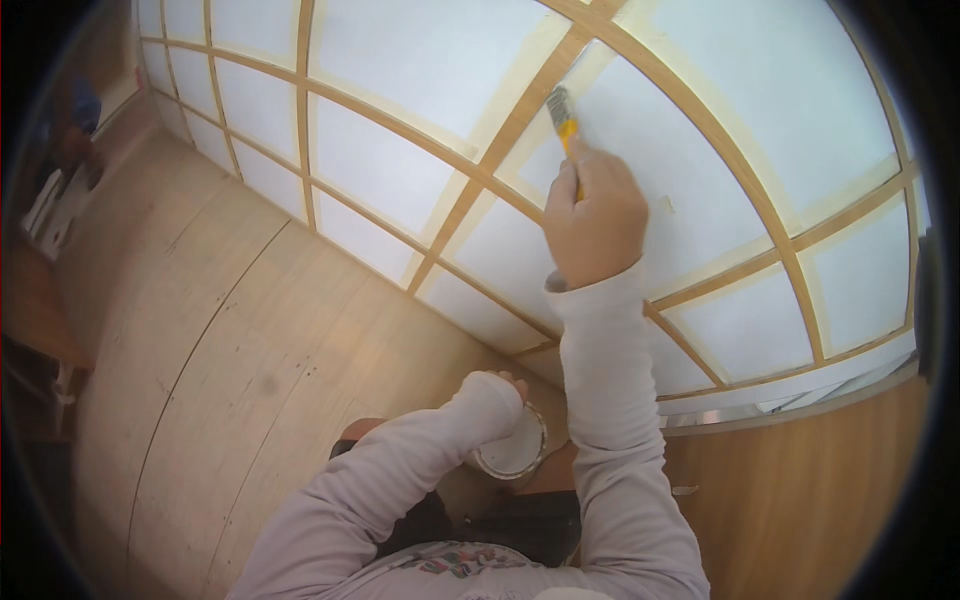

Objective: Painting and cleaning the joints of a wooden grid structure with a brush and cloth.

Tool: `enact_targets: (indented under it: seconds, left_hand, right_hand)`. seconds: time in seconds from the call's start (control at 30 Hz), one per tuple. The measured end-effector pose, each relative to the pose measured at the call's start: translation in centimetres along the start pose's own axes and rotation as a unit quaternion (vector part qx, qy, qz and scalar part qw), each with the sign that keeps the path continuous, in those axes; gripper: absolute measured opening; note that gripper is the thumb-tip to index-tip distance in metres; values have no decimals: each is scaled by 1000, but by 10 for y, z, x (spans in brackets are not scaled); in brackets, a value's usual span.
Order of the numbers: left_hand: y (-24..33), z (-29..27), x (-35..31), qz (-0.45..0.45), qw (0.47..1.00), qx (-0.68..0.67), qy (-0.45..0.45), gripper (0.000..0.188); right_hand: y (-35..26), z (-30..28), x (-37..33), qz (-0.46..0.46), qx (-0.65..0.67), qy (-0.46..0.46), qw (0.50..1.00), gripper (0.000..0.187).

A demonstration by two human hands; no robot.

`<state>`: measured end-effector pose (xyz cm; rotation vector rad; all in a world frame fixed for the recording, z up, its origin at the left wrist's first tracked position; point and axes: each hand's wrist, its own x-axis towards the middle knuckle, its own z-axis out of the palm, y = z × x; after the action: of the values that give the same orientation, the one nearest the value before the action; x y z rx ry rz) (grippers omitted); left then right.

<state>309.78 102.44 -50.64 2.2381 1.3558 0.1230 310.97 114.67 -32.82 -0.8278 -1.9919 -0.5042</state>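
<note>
My right hand (598,215) is closed around the yellow handle of a paintbrush (562,108). Its bristles are against a white panel, close to the wooden strip along that panel's upper left side. The panel belongs to a large lattice (480,172) of wooden strips and white panes, many edged with pale yellowish bands. Lower down, my left hand (516,386) is at the rim of a round paint can (541,430) holding white paint. The sleeve covers most of that hand, and only some fingers show, bent at the can's edge.
A pale plank floor (230,330) with dark seams spreads out on the left. Brown wooden boards (800,480) lie at the lower right. Part of another person (72,140) appears at the far left, beside a wooden piece of furniture (40,310). My legs are below the can.
</note>
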Motion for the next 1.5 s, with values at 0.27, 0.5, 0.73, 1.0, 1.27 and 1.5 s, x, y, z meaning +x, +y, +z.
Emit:
enact_targets:
  seconds: [0.27,0.5,0.73,1.0,1.27,1.5]
  left_hand:
    - [1,5,1,-9,1000,6,15,23]
    - [1,5,0,-3,1000,13,17,22]
    - [-9,39,8,65,982,-9,179,15]
    - [-7,29,22,-2,1000,-2,-12,28]
    - [-2,46,34,-27,998,-32,46,17]
    - [7,33,21,4,999,10,48,16]
  right_hand:
    - [-4,24,-52,65,37,-102,992,20]
    - [7,11,-28,66,32,-180,981,20]
    - [23,-16,11,-8,-26,-54,998,19]
    - [12,-1,-24,33,20,-56,998,22]
    - [22,-24,-84,168,192,-74,964,29]
    - [4,-37,-105,193,258,-143,936,33]
